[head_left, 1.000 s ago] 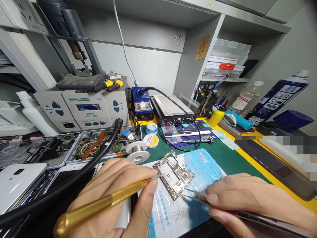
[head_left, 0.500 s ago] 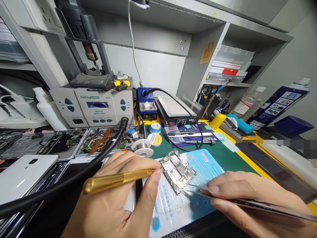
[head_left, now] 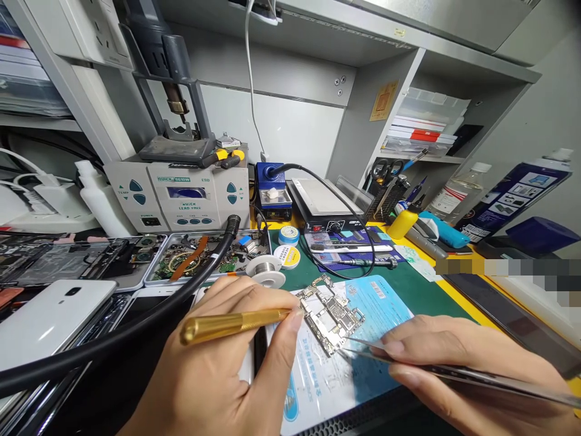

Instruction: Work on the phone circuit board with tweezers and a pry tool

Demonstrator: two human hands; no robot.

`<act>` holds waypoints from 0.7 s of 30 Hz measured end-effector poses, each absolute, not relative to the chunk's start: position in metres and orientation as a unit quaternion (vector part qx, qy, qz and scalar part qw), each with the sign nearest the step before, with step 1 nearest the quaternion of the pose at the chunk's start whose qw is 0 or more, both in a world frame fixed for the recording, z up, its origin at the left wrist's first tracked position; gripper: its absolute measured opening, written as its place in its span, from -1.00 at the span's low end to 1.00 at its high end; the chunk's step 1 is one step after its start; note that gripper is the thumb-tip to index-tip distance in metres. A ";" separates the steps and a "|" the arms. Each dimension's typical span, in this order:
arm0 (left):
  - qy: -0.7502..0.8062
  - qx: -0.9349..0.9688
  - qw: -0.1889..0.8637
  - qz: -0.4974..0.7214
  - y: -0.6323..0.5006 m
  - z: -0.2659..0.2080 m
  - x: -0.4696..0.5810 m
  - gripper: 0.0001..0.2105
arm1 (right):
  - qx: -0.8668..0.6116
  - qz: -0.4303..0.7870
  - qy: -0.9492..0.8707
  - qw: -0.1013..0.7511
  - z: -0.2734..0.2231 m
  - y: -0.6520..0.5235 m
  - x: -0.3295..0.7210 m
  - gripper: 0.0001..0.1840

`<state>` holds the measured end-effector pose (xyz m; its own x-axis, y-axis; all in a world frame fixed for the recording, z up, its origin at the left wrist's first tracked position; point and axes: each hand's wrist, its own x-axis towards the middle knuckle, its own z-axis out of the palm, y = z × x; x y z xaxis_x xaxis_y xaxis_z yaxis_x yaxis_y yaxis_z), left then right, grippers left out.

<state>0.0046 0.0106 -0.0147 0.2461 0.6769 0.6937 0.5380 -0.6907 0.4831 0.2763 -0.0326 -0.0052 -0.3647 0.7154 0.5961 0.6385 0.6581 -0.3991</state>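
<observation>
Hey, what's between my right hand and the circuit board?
In the head view, the tweezers in your right hand extend toward the circuit board, with the blue-and-white packet beneath.

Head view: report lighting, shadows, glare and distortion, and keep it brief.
Head view: a glare streak marks the white phone; head view: a shadow darkens the blue-and-white packet near the tweezers; head view: the spray can leans outward, probably wide-angle stretch; head view: mosaic blocks hide part of the right side.
</observation>
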 end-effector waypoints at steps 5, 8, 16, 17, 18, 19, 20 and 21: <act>0.378 0.796 0.079 0.467 0.013 -0.015 0.006 -0.88 | -0.413 0.053 -0.822 0.388 -0.002 -0.034 0.275 -0.67; 0.380 0.792 0.078 0.470 0.013 -0.015 0.006 -0.87 | -0.410 0.058 -0.823 0.388 -0.001 -0.034 0.275 -0.67; 0.379 0.784 0.074 0.487 0.009 -0.016 0.009 -0.87 | -0.422 0.067 -0.809 0.404 -0.005 -0.035 0.273 -0.72; 0.381 0.782 0.075 0.488 0.009 -0.016 0.009 -0.87 | -0.427 0.068 -0.805 0.408 -0.005 -0.035 0.272 -0.74; 0.381 0.780 0.075 0.490 0.010 -0.016 0.009 -0.87 | -0.430 0.068 -0.801 0.410 -0.005 -0.035 0.272 -0.75; 0.381 0.779 0.076 0.492 0.010 -0.016 0.009 -0.87 | -0.432 0.068 -0.799 0.412 -0.005 -0.035 0.272 -0.76; 0.381 0.780 0.077 0.491 0.010 -0.016 0.009 -0.87 | -0.434 0.068 -0.798 0.412 -0.005 -0.036 0.271 -0.76; 0.380 0.781 0.078 0.489 0.010 -0.016 0.009 -0.88 | -0.434 0.068 -0.798 0.412 -0.005 -0.035 0.271 -0.75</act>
